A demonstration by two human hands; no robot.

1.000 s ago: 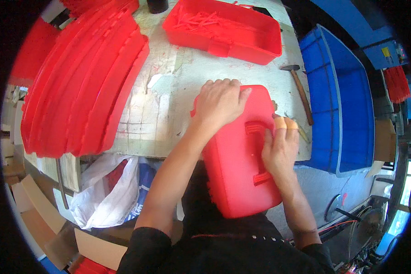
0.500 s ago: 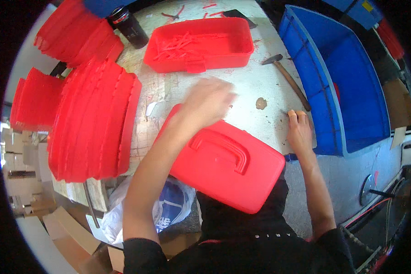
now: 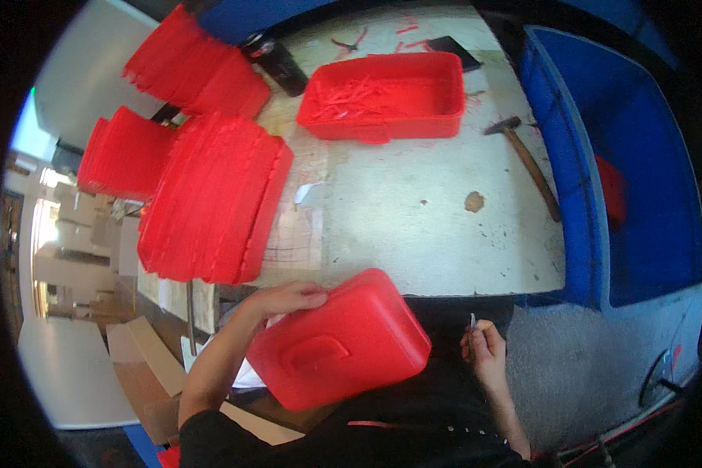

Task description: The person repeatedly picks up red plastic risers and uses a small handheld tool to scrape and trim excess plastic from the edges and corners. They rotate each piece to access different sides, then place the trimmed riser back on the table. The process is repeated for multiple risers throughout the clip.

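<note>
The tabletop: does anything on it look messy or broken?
Yes. A brown patch breaks up the pale tabletop left of the hammer; stain or damage, I can't tell. Near the far edge, red scraps lie loose, while similar strips sit inside the red bin.

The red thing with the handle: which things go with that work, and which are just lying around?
With the work:
red handled piece, held at its edge by the left hand
thin tool in the right hand
probably the stacked red parts and red tray of scraps

Just lying about, it seems:
hammer
black can
dark flat object
</note>
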